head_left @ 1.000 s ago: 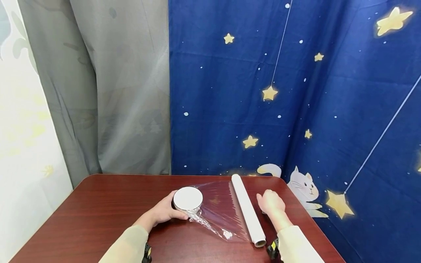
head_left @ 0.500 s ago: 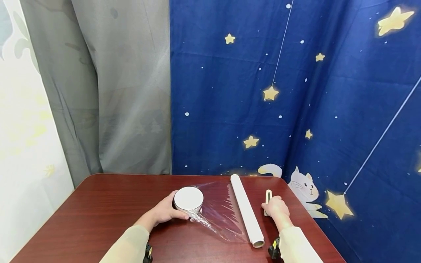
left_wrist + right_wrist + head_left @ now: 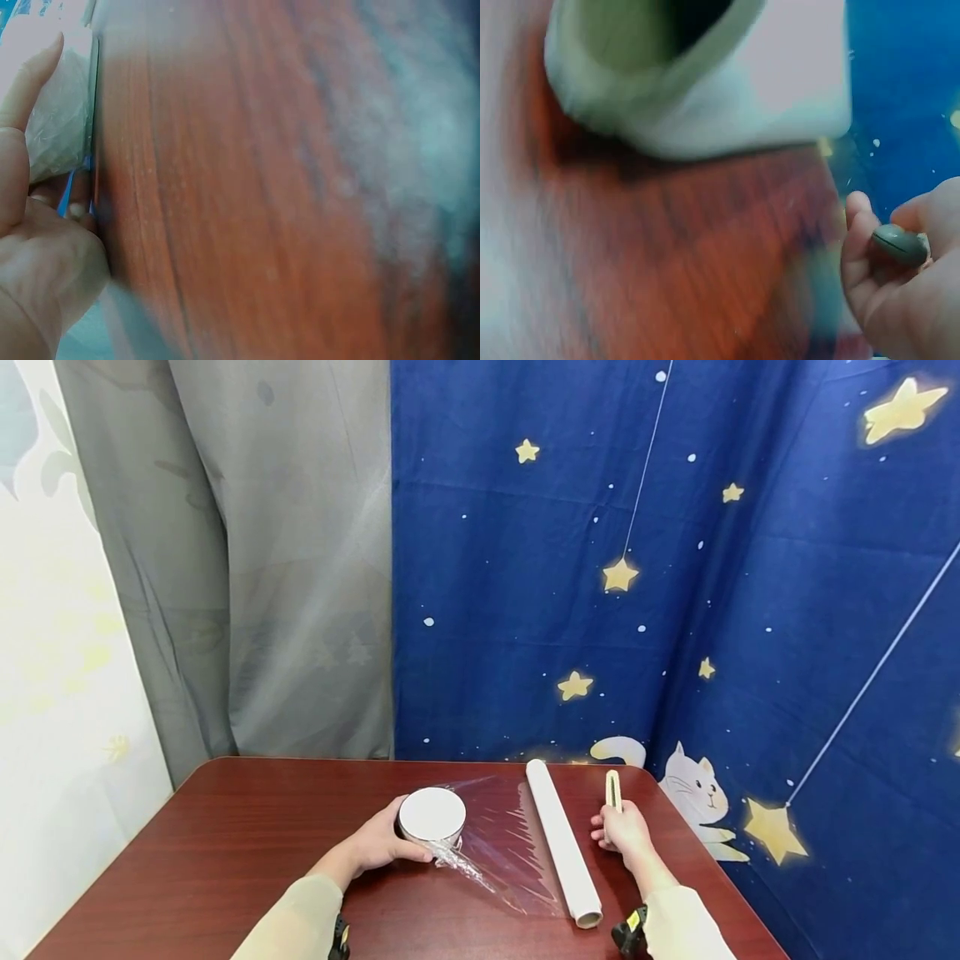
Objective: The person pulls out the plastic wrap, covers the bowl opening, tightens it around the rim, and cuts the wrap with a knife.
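Note:
In the head view my left hand point(image 3: 379, 841) grips the side of a round container with a white top point(image 3: 432, 814), thumb in front. Clear plastic wrap point(image 3: 502, 843) stretches from the container toward a long white roll point(image 3: 562, 839), bunched up near my thumb. The left wrist view shows crinkled film over the container's side point(image 3: 64, 112). Right of the roll, my right hand point(image 3: 627, 831) holds a cream utility knife point(image 3: 613, 789), with its slotted end pointing away from me. Only the knife's rounded butt point(image 3: 900, 245) shows in the right wrist view.
Everything lies on a dark red wooden table point(image 3: 262, 827). A grey curtain point(image 3: 307, 610) and a blue star-patterned curtain point(image 3: 517, 610) hang behind it. The roll's hollow near end point(image 3: 660, 90) looms close in the right wrist view.
My right hand has shifted slightly right and turned, bringing the utility knife into sight above the fingers. The left hand and container stay in place.

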The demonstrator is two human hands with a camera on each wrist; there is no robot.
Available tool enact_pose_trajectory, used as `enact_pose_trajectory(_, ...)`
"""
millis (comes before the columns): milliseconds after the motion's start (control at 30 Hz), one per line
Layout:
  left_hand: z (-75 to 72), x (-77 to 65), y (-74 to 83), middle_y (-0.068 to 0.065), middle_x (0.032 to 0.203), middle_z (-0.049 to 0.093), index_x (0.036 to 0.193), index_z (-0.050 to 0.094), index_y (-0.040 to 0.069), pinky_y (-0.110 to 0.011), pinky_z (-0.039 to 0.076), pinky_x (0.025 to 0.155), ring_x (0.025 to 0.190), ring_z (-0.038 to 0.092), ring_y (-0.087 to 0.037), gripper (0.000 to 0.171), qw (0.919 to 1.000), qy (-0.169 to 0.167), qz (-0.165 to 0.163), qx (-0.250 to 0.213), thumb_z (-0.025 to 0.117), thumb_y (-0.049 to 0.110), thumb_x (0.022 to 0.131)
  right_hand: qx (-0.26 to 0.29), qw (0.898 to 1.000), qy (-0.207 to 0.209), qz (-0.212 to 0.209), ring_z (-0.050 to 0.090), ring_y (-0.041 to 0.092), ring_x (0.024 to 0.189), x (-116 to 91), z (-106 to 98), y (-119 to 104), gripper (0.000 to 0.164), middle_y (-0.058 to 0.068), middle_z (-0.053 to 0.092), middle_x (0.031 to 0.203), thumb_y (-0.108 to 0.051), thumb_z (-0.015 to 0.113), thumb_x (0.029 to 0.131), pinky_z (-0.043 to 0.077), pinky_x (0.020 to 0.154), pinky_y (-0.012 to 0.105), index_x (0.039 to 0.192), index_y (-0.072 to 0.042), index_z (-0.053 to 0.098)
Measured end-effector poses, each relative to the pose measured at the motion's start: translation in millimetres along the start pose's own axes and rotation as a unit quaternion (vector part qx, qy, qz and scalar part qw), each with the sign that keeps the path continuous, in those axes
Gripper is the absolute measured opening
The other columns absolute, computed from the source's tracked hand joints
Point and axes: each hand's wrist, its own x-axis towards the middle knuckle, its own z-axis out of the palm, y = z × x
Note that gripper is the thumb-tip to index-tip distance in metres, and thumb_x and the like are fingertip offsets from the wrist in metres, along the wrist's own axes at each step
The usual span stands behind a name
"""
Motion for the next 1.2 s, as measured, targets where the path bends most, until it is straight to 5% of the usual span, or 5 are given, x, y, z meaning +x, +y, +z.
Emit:
enact_pose_trajectory(400, -1.7, -0.6, 1.1, -0.015, 0.148, 0.065, 0.159, 0.044, -0.001, -0.049, 0.043, 0.119, 0.135, 0.059, -0.028, 0.111, 1.0, -0.004, 0.004, -0.003, 0.105, 0.018, 0.069, 0.201, 0.979, -0.029, -0.037, 0.067, 0.011, 0.079, -4.9, 7.7, -18.3, 0.044, 0.002, 0.069, 0.107, -0.003, 0.031, 0.112, 0.058, 0.067, 0.022, 0.153, 0.013, 0.032)
enact_pose_trajectory(533, -1.2, -0.4, 0.3, -0.015, 0.149, 0.065, 0.16, 0.044, 0.001, -0.05, 0.043, 0.119, 0.135, 0.058, -0.028, 0.111, 1.0, -0.004, -0.001, -0.004, 0.105, 0.018, 0.07, 0.209, 0.974, -0.039, -0.077, 0.072, 0.008, 0.086, -6.4, 9.7, -17.2, 0.051, 0.007, 0.071, 0.127, -0.001, 0.032, 0.116, 0.059, 0.077, 0.021, 0.164, 0.013, 0.022)
enact_pose_trajectory(733, -1.1, 0.7, 0.1, -0.015, 0.149, 0.065, 0.16, 0.044, 0.001, -0.05, 0.043, 0.119, 0.134, 0.059, -0.027, 0.11, 0.9999, -0.003, 0.001, -0.01, 0.105, 0.016, 0.069, 0.205, 0.97, -0.023, -0.127, 0.072, 0.005, 0.077, -6.3, 12.5, -15.7, 0.038, -0.012, 0.075, 0.106, -0.011, 0.038, 0.119, 0.06, 0.074, 0.019, 0.15, 0.012, 0.037)
enact_pose_trajectory(1000, -1.2, -0.1, 1.2, -0.015, 0.151, 0.063, 0.161, 0.043, 0.001, -0.052, 0.043, 0.119, 0.135, 0.058, -0.029, 0.112, 0.9999, -0.002, -0.003, -0.01, 0.105, 0.016, 0.069, 0.254, 0.954, -0.087, -0.135, 0.078, 0.008, 0.104, -8.3, 11.8, -17.1, 0.036, 0.009, 0.066, 0.141, -0.007, 0.038, 0.119, 0.066, 0.089, 0.031, 0.152, 0.007, 0.031)
enact_pose_trajectory(1200, -1.6, -0.2, 1.3, -0.015, 0.151, 0.063, 0.161, 0.043, 0.001, -0.051, 0.044, 0.119, 0.135, 0.058, -0.029, 0.112, 0.9999, -0.006, -0.003, -0.008, 0.105, 0.018, 0.069, 0.255, 0.946, -0.106, -0.168, 0.073, 0.01, 0.089, -7.9, 15.0, -16.4, 0.028, 0.001, 0.072, 0.118, -0.01, 0.039, 0.119, 0.064, 0.079, 0.025, 0.147, -0.004, 0.041)
